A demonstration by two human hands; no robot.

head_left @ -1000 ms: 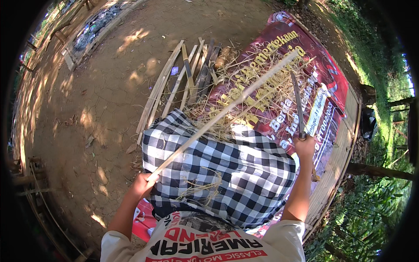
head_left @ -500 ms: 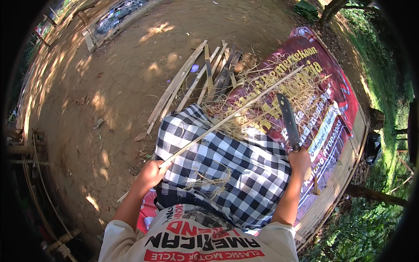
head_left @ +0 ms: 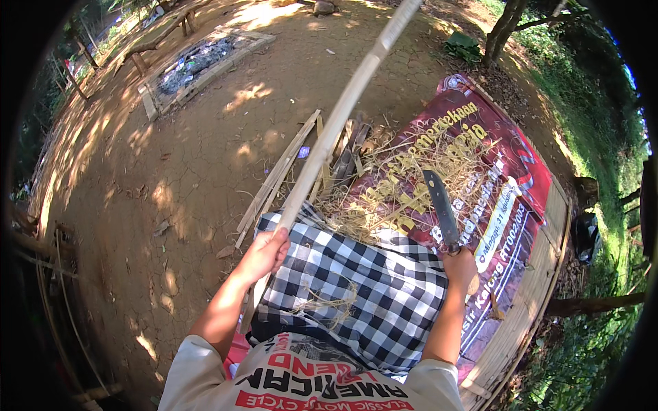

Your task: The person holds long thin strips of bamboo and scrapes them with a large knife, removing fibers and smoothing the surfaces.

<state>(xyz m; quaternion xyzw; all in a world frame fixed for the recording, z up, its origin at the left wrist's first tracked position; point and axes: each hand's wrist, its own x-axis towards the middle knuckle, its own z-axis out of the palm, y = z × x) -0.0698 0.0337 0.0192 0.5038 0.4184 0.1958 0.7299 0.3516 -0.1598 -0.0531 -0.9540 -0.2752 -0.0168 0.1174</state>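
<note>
My left hand [head_left: 266, 253] is closed around a long pale strip of split bamboo [head_left: 336, 123]. The strip slants up and away past the top edge, its lower end beside my lap. On the right, my right hand [head_left: 460, 266] grips a machete [head_left: 441, 205] by its handle, most of which the fingers hide. The dark blade points up and away, over the banner, apart from the strip. A black-and-white checked cloth [head_left: 363, 274] covers my lap, with a few thin shavings [head_left: 336, 301] on it.
A printed maroon banner [head_left: 510, 147] lies over a bamboo platform [head_left: 507, 349] at right, strewn with curled shavings [head_left: 404, 178]. More split strips [head_left: 277, 181] lie on the dirt ground ahead. A framed ash pit [head_left: 199, 65] is far left; a tree trunk [head_left: 504, 31] stands far right.
The bamboo strip has swung up to a steeper angle, its far end lifted off the shavings. My left hand has moved slightly right and up. The machete stays in my right hand, shifted slightly left.
</note>
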